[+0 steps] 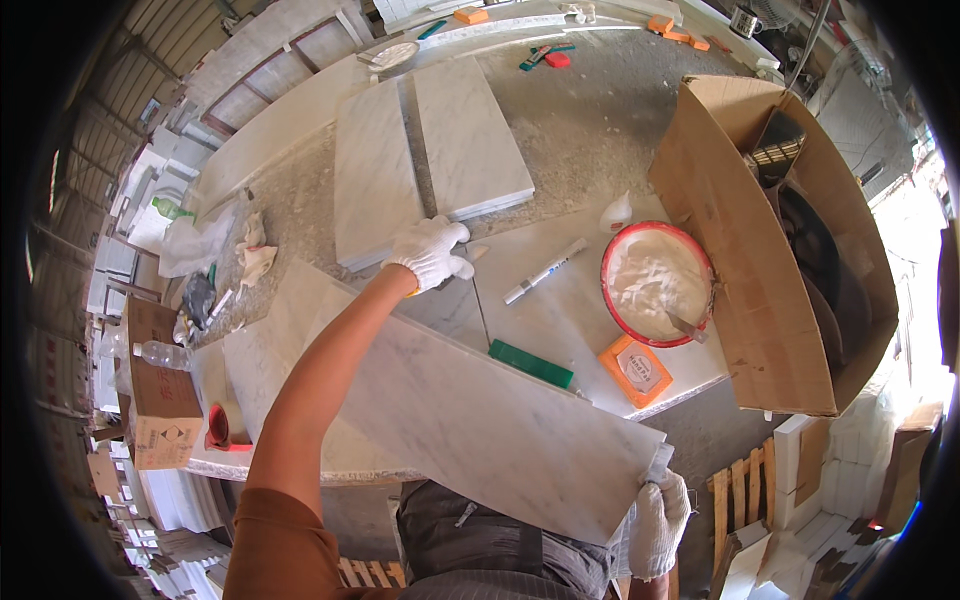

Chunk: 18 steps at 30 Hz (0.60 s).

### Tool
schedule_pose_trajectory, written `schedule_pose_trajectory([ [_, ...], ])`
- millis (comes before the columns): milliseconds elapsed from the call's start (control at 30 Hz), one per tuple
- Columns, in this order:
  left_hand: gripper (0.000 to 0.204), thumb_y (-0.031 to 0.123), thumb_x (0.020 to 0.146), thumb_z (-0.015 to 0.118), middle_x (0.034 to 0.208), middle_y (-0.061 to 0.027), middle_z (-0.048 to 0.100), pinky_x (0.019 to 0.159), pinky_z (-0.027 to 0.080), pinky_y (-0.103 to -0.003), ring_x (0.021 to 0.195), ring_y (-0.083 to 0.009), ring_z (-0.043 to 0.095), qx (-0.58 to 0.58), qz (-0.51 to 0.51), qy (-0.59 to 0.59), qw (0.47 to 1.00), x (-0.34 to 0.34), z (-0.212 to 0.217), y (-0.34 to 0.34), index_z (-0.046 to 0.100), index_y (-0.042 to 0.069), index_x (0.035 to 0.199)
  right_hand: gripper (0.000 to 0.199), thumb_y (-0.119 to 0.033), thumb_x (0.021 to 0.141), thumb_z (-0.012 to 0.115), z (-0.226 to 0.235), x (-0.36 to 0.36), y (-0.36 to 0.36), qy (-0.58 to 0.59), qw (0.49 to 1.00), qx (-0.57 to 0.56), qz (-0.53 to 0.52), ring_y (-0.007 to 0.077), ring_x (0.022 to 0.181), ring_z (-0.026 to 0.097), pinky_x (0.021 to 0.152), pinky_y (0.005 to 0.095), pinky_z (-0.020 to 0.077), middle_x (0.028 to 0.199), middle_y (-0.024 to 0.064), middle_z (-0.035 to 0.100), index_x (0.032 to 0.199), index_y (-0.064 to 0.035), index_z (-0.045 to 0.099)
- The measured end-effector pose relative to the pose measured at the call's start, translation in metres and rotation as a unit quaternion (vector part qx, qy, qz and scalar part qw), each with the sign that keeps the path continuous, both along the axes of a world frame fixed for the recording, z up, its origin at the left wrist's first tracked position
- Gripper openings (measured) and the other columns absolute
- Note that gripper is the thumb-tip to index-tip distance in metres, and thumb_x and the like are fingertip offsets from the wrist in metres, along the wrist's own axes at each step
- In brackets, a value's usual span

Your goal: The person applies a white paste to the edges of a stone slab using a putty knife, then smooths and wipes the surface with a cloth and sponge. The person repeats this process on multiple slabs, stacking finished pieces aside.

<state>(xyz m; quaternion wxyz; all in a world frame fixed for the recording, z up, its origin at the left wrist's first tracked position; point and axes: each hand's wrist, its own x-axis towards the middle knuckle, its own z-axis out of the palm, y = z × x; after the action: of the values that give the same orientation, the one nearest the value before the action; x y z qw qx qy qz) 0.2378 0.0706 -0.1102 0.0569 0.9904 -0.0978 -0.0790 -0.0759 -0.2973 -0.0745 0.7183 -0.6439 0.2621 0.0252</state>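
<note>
My left hand (430, 254), in a white knit glove, reaches across the table to the near corner of a grey-veined marble slab (380, 175). Its fingers are spread with nothing seen between them. A second stack of marble slabs (470, 135) lies just right of that one. In front of me a long marble slab (500, 425) lies slanted, its near right end jutting past the table edge. There my gloved right hand (658, 528) is closed on the slab's end, next to a greyish scrap (658, 464) that I cannot make out.
To the right stand a red-rimmed bowl (655, 280) of white paste with a scraper, an orange sanding block (635, 370) and a large cardboard box (740, 260). A marker (546, 270) and a green block (531, 363) lie mid-table. Plastic bags (200, 240) and a bottle (162, 355) are at left.
</note>
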Motion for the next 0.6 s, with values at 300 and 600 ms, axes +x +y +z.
schedule_pose_trajectory([
  [300,0.025,0.031,0.08,0.08,0.1,-0.0134,0.075,0.083,0.054,-0.045,0.097,-0.0344,0.071,-0.046,0.055,-0.028,0.997,-0.001,-0.001,-0.007,0.077,0.012,0.095,0.012,-0.01,0.099,0.058,-0.001,0.007,-0.006,-0.008,1.0,0.009,0.005,0.0074,0.09,0.05,0.085,0.0275,0.0432,0.1,-0.0005,0.061,0.107,-0.0031,0.062],
  [600,0.011,0.017,0.087,0.073,0.093,-0.0077,0.069,0.086,0.05,-0.036,0.093,-0.0252,0.065,-0.214,-0.077,0.015,0.974,-0.039,0.056,-0.011,0.068,0.007,0.091,0.022,-0.017,0.102,0.057,0.0,0.014,-0.017,-0.076,0.996,-0.027,-0.032,0.0153,0.1,0.065,0.09,0.0314,0.0534,0.119,0.0105,0.067,0.115,-0.0014,0.065],
])
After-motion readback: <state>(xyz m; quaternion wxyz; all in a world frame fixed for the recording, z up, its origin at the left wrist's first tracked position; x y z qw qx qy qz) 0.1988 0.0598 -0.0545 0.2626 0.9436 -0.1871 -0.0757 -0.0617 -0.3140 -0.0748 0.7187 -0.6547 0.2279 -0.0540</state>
